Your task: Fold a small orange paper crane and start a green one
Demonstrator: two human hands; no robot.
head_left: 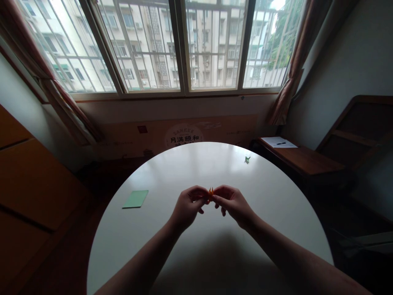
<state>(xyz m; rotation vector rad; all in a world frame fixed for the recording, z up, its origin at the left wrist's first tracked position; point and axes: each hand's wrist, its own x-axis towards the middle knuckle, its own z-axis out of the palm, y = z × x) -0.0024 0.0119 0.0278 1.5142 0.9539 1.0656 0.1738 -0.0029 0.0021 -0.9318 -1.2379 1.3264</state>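
A small orange folded paper piece (210,195), with pointed tips sticking up, is held above the middle of the round white table. My left hand (192,205) pinches it from the left between thumb and fingers. From the other side, my right hand (232,203) grips it with thumb and forefinger, its other fingers curled below. Fingertips cover much of the orange paper, so its full shape is hidden. To the left lies a stack of square green paper (135,199). A small green folded paper figure (247,159) rests near the table's far right.
The round white table (276,229) fills the foreground. Beyond its right edge, a wooden chair (307,157) carries a white sheet of paper (273,142) with a dark pen on it. A printed cardboard box (233,133) stands behind the table under the barred window. Orange-brown cabinets (37,180) stand left.
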